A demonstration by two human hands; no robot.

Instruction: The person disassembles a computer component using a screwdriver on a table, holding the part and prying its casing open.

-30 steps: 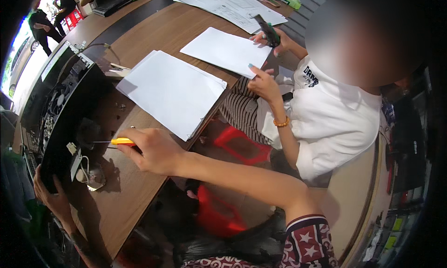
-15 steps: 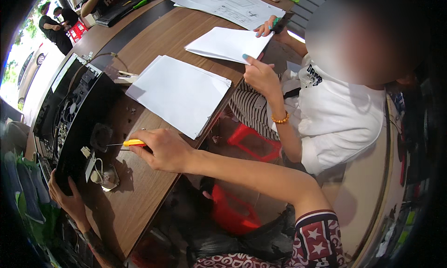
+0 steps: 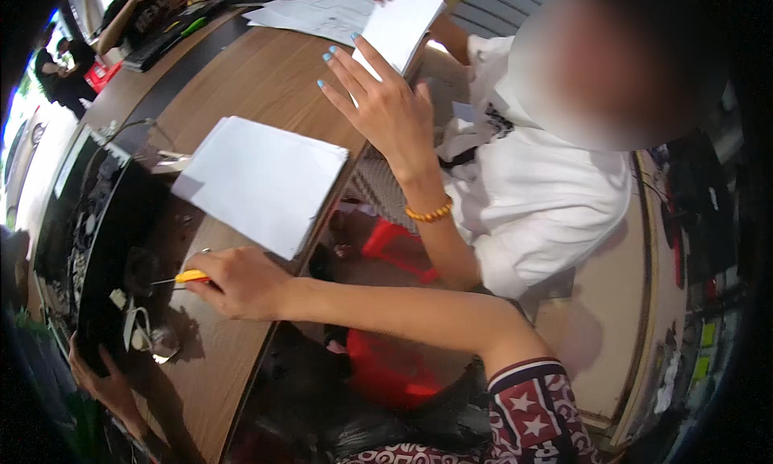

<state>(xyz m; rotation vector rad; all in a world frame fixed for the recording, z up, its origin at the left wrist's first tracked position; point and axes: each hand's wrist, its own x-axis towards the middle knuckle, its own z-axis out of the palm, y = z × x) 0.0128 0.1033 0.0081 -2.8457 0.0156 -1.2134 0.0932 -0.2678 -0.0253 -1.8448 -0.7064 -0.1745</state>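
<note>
The screwdriver (image 3: 192, 277), yellow-handled, is positioned above the table (image 3: 211, 387), its thin shaft directed to 9 o'clock. The right hand (image 3: 241, 285) grasps the handle. From the screwdriver, the black computer case (image 3: 113, 250) is at 10 o'clock. The left hand (image 3: 103, 377), between 7 and 8 o'clock, grasps the near end of the case, thumb and fingers on either side. A small part with a white cable (image 3: 163, 341) lies at 7 o'clock. A paper stack (image 3: 262, 186) lies at 1 o'clock. At 2 o'clock, a co-worker's hand (image 3: 394, 113) is raised, fingers extended.
</note>
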